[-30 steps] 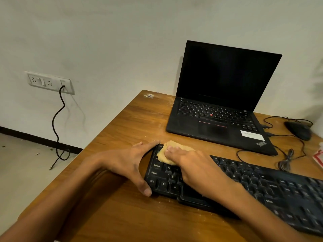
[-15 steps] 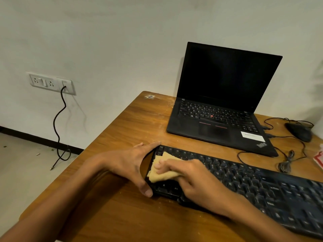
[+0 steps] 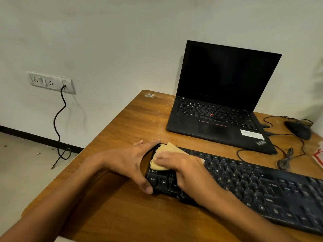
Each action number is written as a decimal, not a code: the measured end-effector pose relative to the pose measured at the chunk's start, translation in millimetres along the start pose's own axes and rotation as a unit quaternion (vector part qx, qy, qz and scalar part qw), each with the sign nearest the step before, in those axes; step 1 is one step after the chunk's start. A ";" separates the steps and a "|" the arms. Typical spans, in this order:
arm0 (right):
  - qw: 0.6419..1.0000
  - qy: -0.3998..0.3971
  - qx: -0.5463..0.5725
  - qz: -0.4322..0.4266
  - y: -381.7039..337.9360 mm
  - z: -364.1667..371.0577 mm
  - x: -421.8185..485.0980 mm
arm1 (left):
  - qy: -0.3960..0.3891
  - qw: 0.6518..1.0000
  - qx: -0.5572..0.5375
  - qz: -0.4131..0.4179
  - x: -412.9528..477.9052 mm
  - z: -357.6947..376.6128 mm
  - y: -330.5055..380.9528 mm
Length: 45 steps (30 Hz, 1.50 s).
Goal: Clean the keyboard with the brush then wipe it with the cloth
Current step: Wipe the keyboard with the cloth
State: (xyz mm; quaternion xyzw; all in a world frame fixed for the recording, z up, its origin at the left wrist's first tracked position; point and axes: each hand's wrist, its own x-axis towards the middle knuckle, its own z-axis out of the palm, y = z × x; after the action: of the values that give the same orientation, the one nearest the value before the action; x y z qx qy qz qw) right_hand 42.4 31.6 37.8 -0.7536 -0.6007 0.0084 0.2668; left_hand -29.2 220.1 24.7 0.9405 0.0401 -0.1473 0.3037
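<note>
- Cloth [image 3: 164, 155], where is it?
- Folded yellow pad on the far-left keys of the keyboard [image 3: 253, 189], just above Shift and Ctrl. The keyboard lies across the near part of the table [image 3: 122, 126].
- Hands?
- The right hand [image 3: 189, 170] lies over the cloth, fingers nearly straight, pressing it onto the keys. Its thumb is hidden, so I can't tell if it also pinches. The left hand [image 3: 132, 161] clamps the keyboard's left end, thumb at the near corner, fingers round the far corner.
- What could go wrong?
- My read: press too hard and a cloth fold snags a keycap and lifts it. If the left hand eases off, a rightward stroke probably shoves the whole keyboard toward the coiled cable [image 3: 285, 160] and the mouse [image 3: 298, 130]. The cloth covers only a small patch and a long run of keys waits to the right, so rows are easy to skip. Pale specks on the wood by the near edge could get dragged back onto the keys.
- Anything else close?
- The laptop [image 3: 222, 109], open with a dark screen, sits behind the keyboard and apart from it. A sweep that overshoots the far edge could bump its front lip. No brush in view
</note>
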 end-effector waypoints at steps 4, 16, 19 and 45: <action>0.999 -0.034 0.021 -0.016 -10.3 0.8 -13.0 | -0.005 1.000 0.009 -0.007 0.6 0.9 -0.2; 0.997 -0.041 -0.054 -0.035 -6.1 -17.6 -4.1 | -0.007 1.000 0.021 0.005 -0.7 1.6 -1.3; 0.987 -0.091 -0.102 -0.081 2.6 -11.1 -18.3 | -0.008 1.000 0.024 0.005 1.3 2.6 -2.4; 0.993 0.002 -0.117 -0.030 12.5 -33.7 -43.5 | 0.012 0.998 0.052 0.041 -19.0 18.2 10.5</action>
State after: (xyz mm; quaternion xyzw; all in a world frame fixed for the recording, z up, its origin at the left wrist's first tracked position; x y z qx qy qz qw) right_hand 52.8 -22.9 48.1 -0.7615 -0.6192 -0.0716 0.1777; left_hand -50.2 201.2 22.2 0.9575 -0.0019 -0.1250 0.2599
